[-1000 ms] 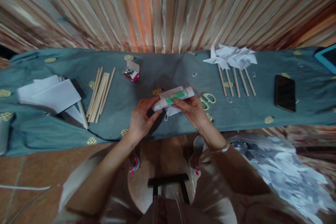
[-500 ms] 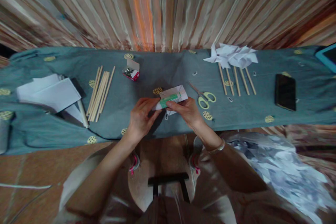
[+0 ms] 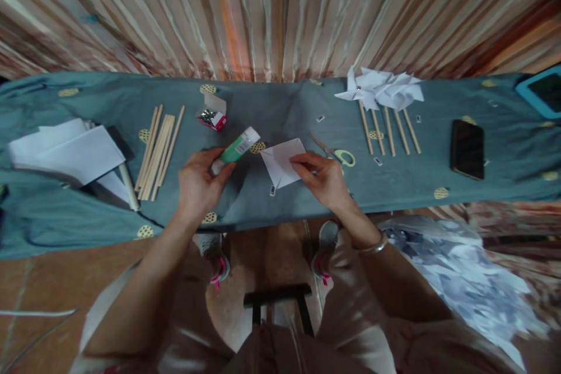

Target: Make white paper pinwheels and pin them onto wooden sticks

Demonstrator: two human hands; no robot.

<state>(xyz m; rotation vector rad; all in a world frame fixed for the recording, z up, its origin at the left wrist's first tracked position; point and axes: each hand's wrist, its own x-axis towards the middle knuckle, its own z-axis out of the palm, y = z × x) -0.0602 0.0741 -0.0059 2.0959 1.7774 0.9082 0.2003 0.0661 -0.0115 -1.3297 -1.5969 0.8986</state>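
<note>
My left hand (image 3: pixel 199 187) is closed around a green and white glue stick (image 3: pixel 239 147), held tilted above the cloth with its white end pointing up and to the right. A white paper square (image 3: pixel 280 163) with cut or crease lines running in from its corners lies in front of me. My right hand (image 3: pixel 322 178) is over the paper's right side, thumb and forefinger pinched together at the paper near its middle; the other fingers are curled. Just beyond that hand are scissors (image 3: pixel 345 158) with light green handles, partly hidden by it.
Wooden sticks (image 3: pixel 158 155) and folded white paper sheets (image 3: pixel 65 152) lie left. An opened small box of metal pins (image 3: pixel 213 117) stands behind. Paper pinwheels (image 3: pixel 385 89) on sticks and a black phone (image 3: pixel 467 149) lie right. A bag of paper scraps (image 3: pixel 464 280) sits below the table's edge.
My left hand has moved left, carrying the glue stick away from the paper. The paper square now lies flatter and in fuller view, with my right hand shifted onto its right side.
</note>
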